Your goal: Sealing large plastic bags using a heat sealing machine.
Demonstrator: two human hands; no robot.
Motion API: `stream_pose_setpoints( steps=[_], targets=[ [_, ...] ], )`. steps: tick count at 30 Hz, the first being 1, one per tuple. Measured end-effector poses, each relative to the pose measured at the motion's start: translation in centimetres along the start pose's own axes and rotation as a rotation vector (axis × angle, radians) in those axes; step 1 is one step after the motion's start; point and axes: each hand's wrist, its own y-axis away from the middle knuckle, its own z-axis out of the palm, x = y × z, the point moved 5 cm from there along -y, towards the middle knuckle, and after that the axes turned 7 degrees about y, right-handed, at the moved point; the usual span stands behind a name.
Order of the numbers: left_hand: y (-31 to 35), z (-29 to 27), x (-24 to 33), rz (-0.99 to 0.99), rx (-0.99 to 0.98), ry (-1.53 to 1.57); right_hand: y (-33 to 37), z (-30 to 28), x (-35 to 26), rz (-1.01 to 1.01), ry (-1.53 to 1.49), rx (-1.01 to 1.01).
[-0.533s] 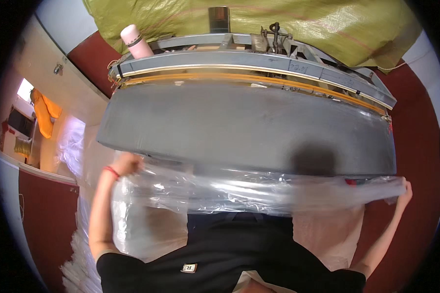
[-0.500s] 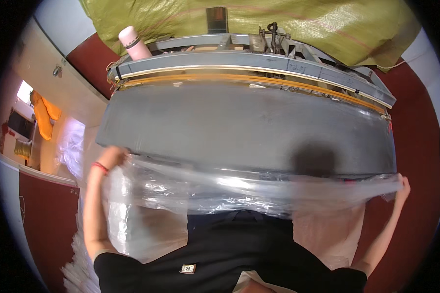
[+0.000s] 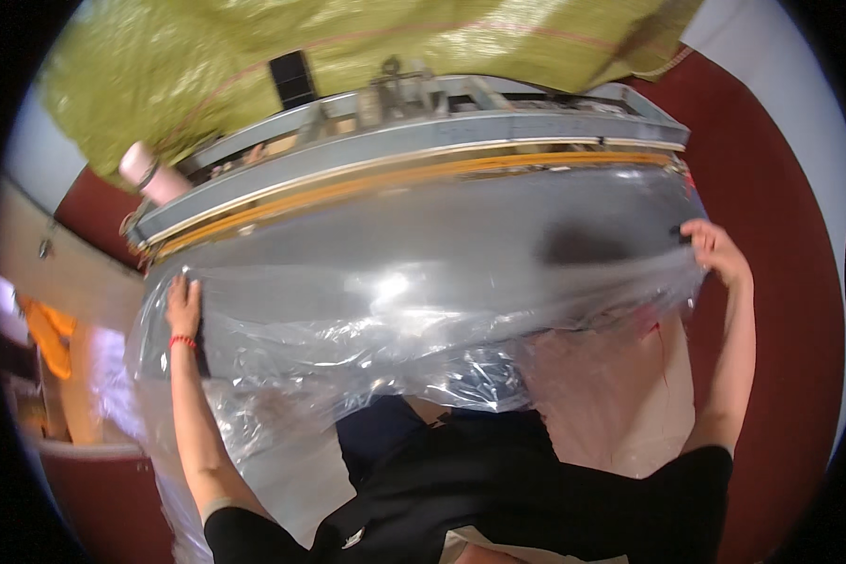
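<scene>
Your left hand lies flat, fingers extended, pressing the clear plastic sheet at its left edge. Your right hand pinches the sheet's far right corner. Between them the sheet stretches across the grey desk, sagging toward your body. A pink bottle stands beyond, under a yellow-green tarp.

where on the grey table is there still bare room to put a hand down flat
Bare grey table runs in a band between the yellow-edged machine rail and the far edge of the clear plastic sheet. Crowded below that: plastic covers the near half, with the left hand and right hand at its two ends.
</scene>
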Motion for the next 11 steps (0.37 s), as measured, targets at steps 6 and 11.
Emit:
stream_pose_setpoints(
  steps=[6, 11],
  targets=[
    [-1.0, -0.6, 0.1, -0.124, 0.032, -0.251, -1.3, 1.1, -10.2, -0.475, 1.004, 1.259],
    [-2.4, -0.1, -5.0, 0.042, 0.040, -0.146, -4.3, 13.1, -8.7, -0.705, 1.282, 0.613]
  ],
)
